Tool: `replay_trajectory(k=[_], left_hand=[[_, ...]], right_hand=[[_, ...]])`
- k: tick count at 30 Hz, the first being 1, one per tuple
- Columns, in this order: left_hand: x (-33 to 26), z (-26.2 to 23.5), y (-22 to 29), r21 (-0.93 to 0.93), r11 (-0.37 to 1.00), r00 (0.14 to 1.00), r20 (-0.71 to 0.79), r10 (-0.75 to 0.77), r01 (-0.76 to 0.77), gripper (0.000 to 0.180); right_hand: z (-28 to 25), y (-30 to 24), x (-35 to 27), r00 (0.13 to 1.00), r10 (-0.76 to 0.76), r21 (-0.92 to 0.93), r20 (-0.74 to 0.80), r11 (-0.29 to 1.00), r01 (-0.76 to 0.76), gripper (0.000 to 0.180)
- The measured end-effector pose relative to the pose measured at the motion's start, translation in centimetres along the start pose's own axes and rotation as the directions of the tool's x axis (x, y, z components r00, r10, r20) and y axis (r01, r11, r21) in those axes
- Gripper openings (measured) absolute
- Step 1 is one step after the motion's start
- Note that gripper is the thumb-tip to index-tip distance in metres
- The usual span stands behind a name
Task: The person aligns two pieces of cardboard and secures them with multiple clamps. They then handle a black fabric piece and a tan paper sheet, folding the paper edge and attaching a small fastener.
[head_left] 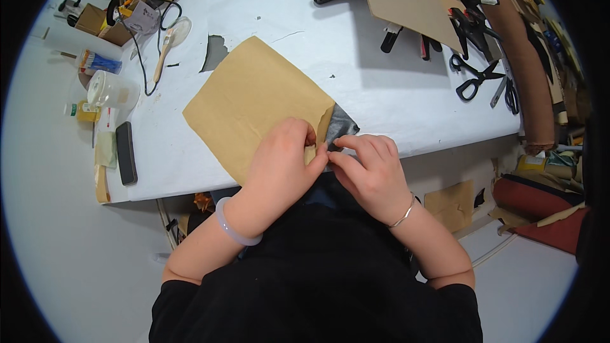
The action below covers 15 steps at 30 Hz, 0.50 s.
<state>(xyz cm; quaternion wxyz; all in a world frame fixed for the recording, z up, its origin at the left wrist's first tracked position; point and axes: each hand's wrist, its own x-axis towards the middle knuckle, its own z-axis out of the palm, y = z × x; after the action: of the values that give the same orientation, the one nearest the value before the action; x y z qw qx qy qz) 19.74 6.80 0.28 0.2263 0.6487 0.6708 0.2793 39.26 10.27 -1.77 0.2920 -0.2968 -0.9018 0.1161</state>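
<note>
A squarish sheet of brown paper (251, 98) lies turned cornerwise at the front edge of the table. Its right edge is lifted and folded back, and a shiny black sheet (342, 126) shows beneath it. My left hand (283, 152) rests on the paper's near right part, its thumb and fingers pinching the turned-up edge. Close beside it, my right hand (373, 174) has thumb and fingertips closed at the black sheet's near edge. The two hands' fingertips almost meet, hiding the exact grip.
Beyond the paper lies a dark grey scrap (215, 53). To the left are a phone (126, 152), a clear plastic tub (113, 91) and a brush (164, 56). Clamps grip a tan board (410, 0) at the back; black scissors (476, 78) lie at the right.
</note>
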Motion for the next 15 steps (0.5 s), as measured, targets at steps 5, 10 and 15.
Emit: replay_trajectory(k=[5,10,15], left_hand=[[-0.1,0.1,0.3,0.049,0.997,0.998,0.012,0.066,-0.066,0.017],[0.4,0.8,-0.2,0.119,0.981,0.986,-0.042,0.159,-0.153,0.015],[0.9,1.2,-0.5,0.123,0.985,0.992,-0.036,0.123,-0.118,0.014]], right_hand=[[1.1,0.4,-0.4,0.998,-0.029,-0.007,-0.059,1.0,0.029,0.021],[1.4,0.9,-0.4,0.997,-0.03,-0.011,-0.068,0.999,0.03,0.019],[0.7,1.3,-0.7,0.999,-0.005,-0.015,-0.054,1.0,0.004,0.017]])
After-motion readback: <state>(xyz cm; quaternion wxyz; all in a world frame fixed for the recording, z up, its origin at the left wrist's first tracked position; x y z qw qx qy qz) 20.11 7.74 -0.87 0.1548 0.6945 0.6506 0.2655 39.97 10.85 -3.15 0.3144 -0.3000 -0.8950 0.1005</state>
